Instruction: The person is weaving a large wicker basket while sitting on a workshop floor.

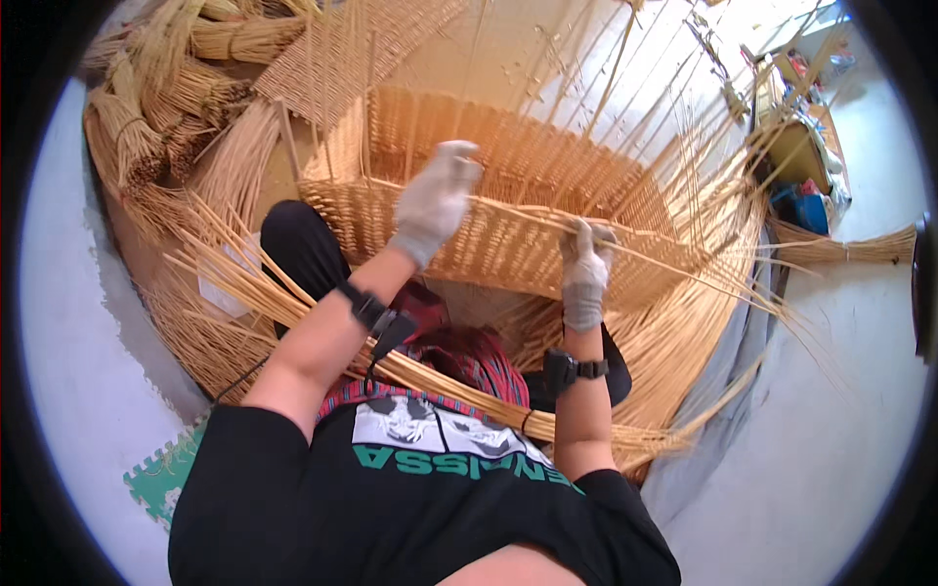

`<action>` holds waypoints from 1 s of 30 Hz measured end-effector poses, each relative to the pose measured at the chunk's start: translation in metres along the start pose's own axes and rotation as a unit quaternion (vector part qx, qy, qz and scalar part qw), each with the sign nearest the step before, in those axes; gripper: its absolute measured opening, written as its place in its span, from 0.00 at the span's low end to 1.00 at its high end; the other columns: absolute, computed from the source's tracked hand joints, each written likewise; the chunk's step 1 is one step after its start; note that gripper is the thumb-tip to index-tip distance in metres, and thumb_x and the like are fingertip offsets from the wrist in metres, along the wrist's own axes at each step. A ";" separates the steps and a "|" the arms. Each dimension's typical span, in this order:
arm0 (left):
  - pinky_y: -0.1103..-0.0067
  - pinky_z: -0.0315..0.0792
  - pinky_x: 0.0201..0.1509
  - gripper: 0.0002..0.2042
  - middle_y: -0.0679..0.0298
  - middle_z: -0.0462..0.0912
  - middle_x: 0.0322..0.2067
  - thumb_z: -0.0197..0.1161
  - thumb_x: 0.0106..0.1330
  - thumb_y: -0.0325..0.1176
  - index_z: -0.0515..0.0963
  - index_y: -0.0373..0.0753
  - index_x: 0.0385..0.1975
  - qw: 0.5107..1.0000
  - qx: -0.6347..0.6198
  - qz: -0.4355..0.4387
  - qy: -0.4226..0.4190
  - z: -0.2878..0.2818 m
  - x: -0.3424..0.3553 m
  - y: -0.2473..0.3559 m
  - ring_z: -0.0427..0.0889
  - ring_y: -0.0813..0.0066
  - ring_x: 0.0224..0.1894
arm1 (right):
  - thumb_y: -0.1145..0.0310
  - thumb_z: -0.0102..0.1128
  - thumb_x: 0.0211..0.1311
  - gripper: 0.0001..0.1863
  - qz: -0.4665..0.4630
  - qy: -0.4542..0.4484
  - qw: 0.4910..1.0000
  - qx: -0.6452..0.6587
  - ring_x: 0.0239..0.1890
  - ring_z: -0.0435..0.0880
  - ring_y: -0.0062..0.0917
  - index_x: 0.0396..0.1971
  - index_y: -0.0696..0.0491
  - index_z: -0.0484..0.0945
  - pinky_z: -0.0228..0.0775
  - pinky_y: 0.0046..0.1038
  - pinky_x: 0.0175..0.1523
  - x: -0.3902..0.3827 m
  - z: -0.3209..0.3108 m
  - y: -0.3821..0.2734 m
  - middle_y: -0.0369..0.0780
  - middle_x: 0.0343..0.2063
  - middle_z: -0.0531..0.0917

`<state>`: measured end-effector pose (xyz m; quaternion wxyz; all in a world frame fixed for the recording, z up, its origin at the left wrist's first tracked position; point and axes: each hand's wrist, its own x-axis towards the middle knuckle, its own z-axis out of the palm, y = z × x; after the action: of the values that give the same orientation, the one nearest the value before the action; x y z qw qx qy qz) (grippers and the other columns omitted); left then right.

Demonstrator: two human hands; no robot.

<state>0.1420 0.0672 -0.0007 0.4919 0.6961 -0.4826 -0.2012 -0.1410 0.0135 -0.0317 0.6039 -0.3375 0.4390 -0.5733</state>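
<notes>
A long rectangular wicker basket [508, 239] lies across in front of me, its woven walls up and many thin upright stakes rising from the far side. My right hand [586, 259], in a pale work glove, is closed at the near rim on wicker strands [650, 262] that trail off to the right. Above the same rim, farther left, my gloved left hand [435, 205] is curled and a little blurred. One strand runs along the rim beside it; what its fingers hold, if anything, is hidden.
A bundle of long canes [430, 376] lies across my lap. Loose wicker [684, 391] spreads at the right, tied bundles [137, 127] are heaped at the far left, and a woven panel [362, 54] lies behind the basket. A blue container [809, 210] stands far right.
</notes>
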 end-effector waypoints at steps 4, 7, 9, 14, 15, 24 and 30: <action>0.77 0.82 0.30 0.13 0.60 0.88 0.35 0.70 0.76 0.43 0.81 0.40 0.45 0.924 -0.120 -0.232 -0.280 0.035 0.006 -0.002 0.89 0.79 0.31 | 0.74 0.66 0.75 0.05 -0.051 -0.098 0.972 -0.207 0.53 0.87 0.25 0.46 0.50 0.81 0.83 0.32 0.58 0.017 0.028 -0.025 0.38 0.48 0.87; 0.78 0.83 0.32 0.13 0.62 0.87 0.31 0.69 0.76 0.44 0.82 0.39 0.39 0.932 -0.082 -0.265 -0.232 0.042 0.003 -0.007 0.89 0.78 0.29 | 0.74 0.64 0.75 0.16 -0.248 -0.190 0.879 -0.361 0.59 0.85 0.27 0.59 0.52 0.80 0.81 0.33 0.63 0.051 0.107 -0.039 0.41 0.56 0.86; 0.75 0.83 0.36 0.17 0.63 0.90 0.29 0.69 0.75 0.49 0.85 0.40 0.39 0.932 -0.116 -0.279 -0.199 0.043 0.003 -0.009 0.91 0.78 0.30 | 0.73 0.64 0.75 0.26 -0.402 -0.223 0.748 -0.478 0.64 0.82 0.29 0.70 0.49 0.73 0.76 0.32 0.67 0.077 0.151 -0.038 0.43 0.64 0.81; 0.78 0.83 0.34 0.15 0.66 0.88 0.30 0.70 0.75 0.45 0.85 0.37 0.39 0.942 -0.122 -0.246 -0.191 0.044 0.006 -0.011 0.88 0.80 0.29 | 0.79 0.58 0.76 0.35 -0.091 -0.290 0.899 -0.315 0.69 0.78 0.30 0.79 0.46 0.64 0.74 0.29 0.69 0.080 0.130 -0.027 0.44 0.70 0.78; 0.78 0.83 0.34 0.14 0.67 0.87 0.31 0.70 0.75 0.43 0.85 0.37 0.39 0.942 -0.127 -0.233 -0.206 0.045 0.006 -0.011 0.86 0.80 0.28 | 0.82 0.56 0.76 0.35 -0.045 -0.268 0.891 -0.365 0.69 0.78 0.29 0.79 0.46 0.64 0.76 0.28 0.67 0.075 0.118 -0.026 0.43 0.68 0.80; 0.79 0.80 0.32 0.17 0.66 0.86 0.28 0.69 0.77 0.46 0.87 0.35 0.41 0.940 -0.228 -0.225 -0.118 0.045 -0.013 -0.008 0.82 0.83 0.26 | 0.85 0.58 0.67 0.50 -0.309 -0.267 0.824 -0.394 0.69 0.80 0.40 0.83 0.34 0.53 0.79 0.37 0.69 0.108 0.188 -0.025 0.49 0.78 0.64; 0.77 0.84 0.35 0.10 0.67 0.88 0.34 0.71 0.75 0.38 0.86 0.37 0.41 0.935 -0.196 -0.232 -0.183 0.043 0.003 -0.019 0.85 0.79 0.30 | 0.64 0.54 0.81 0.27 -0.269 -0.139 0.949 0.083 0.39 0.85 0.26 0.76 0.45 0.64 0.84 0.36 0.43 0.052 0.098 -0.018 0.46 0.51 0.83</action>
<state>0.1196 0.0449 -0.0352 0.4613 0.6300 -0.3399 -0.5241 -0.0600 -0.0493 0.0150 0.5082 -0.4682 0.1947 -0.6961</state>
